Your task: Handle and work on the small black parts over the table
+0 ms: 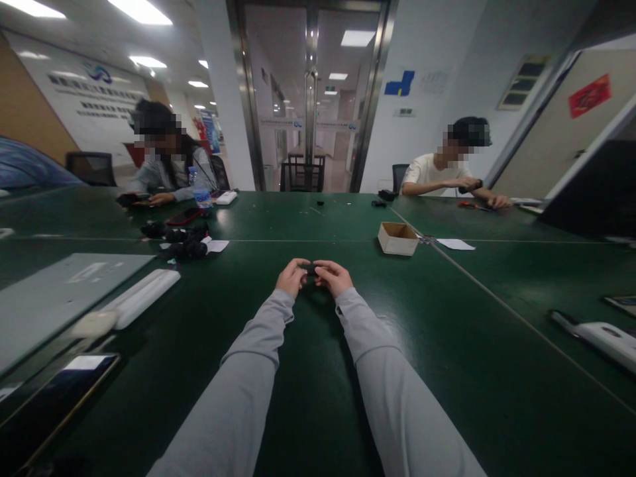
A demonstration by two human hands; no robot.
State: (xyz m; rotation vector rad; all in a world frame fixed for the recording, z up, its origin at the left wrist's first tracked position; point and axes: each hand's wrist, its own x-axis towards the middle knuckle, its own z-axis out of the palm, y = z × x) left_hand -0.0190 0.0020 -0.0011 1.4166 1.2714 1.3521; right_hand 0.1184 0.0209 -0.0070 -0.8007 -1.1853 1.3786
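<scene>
Both arms in light grey sleeves reach forward over the dark green table (pixel 318 371). Between my hands is a small black object (pixel 311 270), too small to name. My left hand (pixel 292 277) pinches its left end with thumb and fingers. On its other end, the fingers of my right hand (pixel 334 277) are closed in a similar pinch. The two hands nearly meet just above the tabletop. To their right, apart from them, stands an open cardboard box (pixel 397 240).
At left lie a grey panel (pixel 64 291), a white long device (pixel 149 298) and a phone (pixel 59 397). Black gear (pixel 183 242) and a water bottle (pixel 202 192) stand farther back. Two people sit across the table. A white device (pixel 609 338) lies at right.
</scene>
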